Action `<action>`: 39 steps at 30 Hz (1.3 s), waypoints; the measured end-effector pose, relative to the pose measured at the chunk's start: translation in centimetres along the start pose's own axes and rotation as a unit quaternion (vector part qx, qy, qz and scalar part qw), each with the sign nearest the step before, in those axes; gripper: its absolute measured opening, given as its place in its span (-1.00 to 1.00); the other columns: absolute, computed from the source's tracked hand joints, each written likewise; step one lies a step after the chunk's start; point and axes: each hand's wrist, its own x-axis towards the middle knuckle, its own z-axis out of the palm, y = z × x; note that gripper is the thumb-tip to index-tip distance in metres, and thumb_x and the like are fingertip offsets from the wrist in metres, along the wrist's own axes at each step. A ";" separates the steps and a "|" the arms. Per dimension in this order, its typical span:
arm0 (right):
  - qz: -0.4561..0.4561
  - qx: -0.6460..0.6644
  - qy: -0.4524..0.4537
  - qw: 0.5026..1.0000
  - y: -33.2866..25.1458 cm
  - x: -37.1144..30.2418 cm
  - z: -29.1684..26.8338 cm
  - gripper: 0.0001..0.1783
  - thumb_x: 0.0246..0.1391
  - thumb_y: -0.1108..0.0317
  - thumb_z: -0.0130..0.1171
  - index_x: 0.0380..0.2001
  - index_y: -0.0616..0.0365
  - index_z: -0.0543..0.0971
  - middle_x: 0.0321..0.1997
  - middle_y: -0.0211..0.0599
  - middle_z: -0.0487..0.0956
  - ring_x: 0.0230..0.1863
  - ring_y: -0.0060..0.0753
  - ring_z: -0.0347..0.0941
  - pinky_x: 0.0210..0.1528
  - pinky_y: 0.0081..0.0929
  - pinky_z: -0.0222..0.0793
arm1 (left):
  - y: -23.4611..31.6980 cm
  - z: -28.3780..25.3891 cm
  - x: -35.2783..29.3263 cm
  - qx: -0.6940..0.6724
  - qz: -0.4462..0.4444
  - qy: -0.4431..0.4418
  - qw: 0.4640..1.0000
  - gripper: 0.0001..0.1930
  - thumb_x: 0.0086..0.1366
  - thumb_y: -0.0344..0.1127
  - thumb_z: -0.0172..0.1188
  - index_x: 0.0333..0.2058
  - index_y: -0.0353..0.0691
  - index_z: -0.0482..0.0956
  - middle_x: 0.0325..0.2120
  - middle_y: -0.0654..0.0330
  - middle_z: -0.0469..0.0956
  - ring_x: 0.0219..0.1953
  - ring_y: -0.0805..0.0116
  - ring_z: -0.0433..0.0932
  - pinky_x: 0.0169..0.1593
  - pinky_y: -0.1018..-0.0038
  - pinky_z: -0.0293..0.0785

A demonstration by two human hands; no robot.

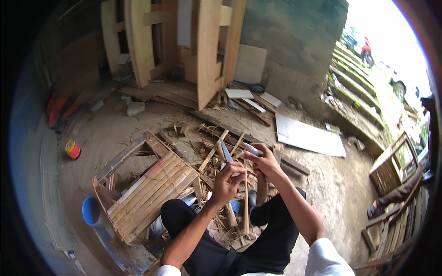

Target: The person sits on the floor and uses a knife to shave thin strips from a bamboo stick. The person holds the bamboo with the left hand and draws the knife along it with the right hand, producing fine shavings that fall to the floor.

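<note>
The left hand (226,184) pinches, between thumb and fingers, the lower end of a thin pale blue strip (226,152), which points away over the wood scraps (212,154); the right hand (266,163) closes around a grey piece (251,149) just beside it. The strip is probably light, stiff and perhaps sharp-edged, so this lower end seems the safer place to hold.

Right of the right hand (264,163), grey concrete ground (324,193) gives open passage. Left of the left hand (226,183), a brown slatted wooden frame (154,191) blocks the way. Tangled tan wood scraps (214,151) clutter the ground below both; a thin pale wooden strip (246,202) seemingly obstructs the gap between.
</note>
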 end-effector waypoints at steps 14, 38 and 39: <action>-0.008 0.046 0.123 0.991 4.9 9.9 -1.9 -0.64 0.13 0.35 0.18 -0.09 0.25 0.33 -0.38 -0.31 0.45 -0.59 -0.64 0.26 -0.64 -0.63 0.23 | -2.6 -2.2 1.5 -0.088 -0.526 -0.037 0.845 -0.77 0.45 -0.22 -0.12 -0.16 -0.24 0.42 -0.58 0.42 0.27 -0.68 0.74 0.14 -0.64 0.80 0.04; 0.094 0.237 -0.134 0.958 5.6 5.7 5.3 -0.54 0.22 0.28 0.07 0.07 0.32 0.29 -0.09 -0.07 0.47 -0.25 -0.40 0.46 -0.23 -0.42 0.49 | -4.4 -2.0 1.0 0.157 -0.205 0.167 0.951 -0.71 0.35 -0.21 0.08 -0.09 -0.28 0.34 -0.28 0.22 0.37 -0.36 0.54 0.39 -0.31 0.61 0.36; 0.090 0.270 -0.118 0.951 5.3 5.8 5.2 -0.67 0.26 0.27 -0.02 -0.07 0.33 0.39 -0.19 -0.14 0.49 -0.29 -0.38 0.47 -0.23 -0.41 0.51 | -3.8 -2.4 1.0 0.137 -0.258 0.143 0.946 -0.72 0.37 -0.18 0.04 -0.10 -0.28 0.38 -0.31 0.24 0.36 -0.42 0.59 0.33 -0.36 0.64 0.30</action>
